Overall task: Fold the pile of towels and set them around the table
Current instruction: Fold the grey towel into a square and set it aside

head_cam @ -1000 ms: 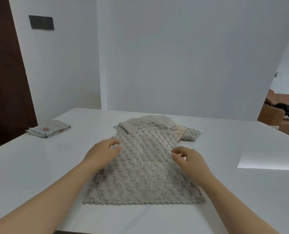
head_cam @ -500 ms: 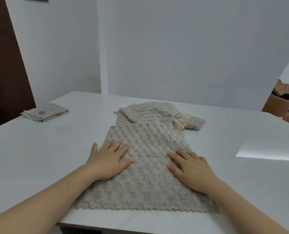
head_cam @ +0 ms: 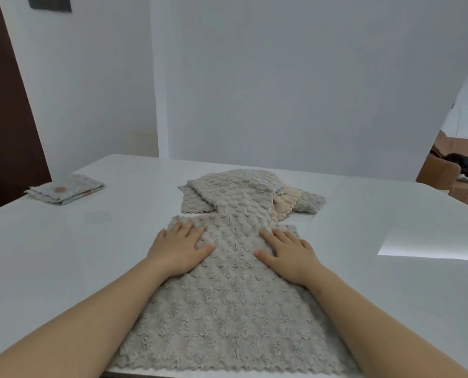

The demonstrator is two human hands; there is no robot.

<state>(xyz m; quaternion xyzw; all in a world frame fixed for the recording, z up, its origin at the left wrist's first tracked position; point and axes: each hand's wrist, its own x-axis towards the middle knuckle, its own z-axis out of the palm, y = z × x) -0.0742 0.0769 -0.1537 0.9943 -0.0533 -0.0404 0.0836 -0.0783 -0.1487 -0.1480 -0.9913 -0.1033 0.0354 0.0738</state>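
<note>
White walls stood behind, with a dark door (head_cam: 6, 132) at far left and a brown sofa (head_cam: 443, 170) through an opening at far right. A glossy white table (head_cam: 63, 255) filled the lower view, with a bright patch of light (head_cam: 432, 246) on its right side. A grey textured towel (head_cam: 227, 309) lay spread flat at the table's near edge. The left hand (head_cam: 181, 249) rested palm down on its far left part and the right hand (head_cam: 290, 255) on its far right part. The fingers were straight and slightly spread, pressing and pinching nothing. The pile of towels (head_cam: 235, 192) sat just beyond; whether it overlapped the spread towel could not be told. A beige towel (head_cam: 288, 203) showed at the pile's right. A folded pale towel (head_cam: 66, 190) lay well apart near the far left corner.
</note>
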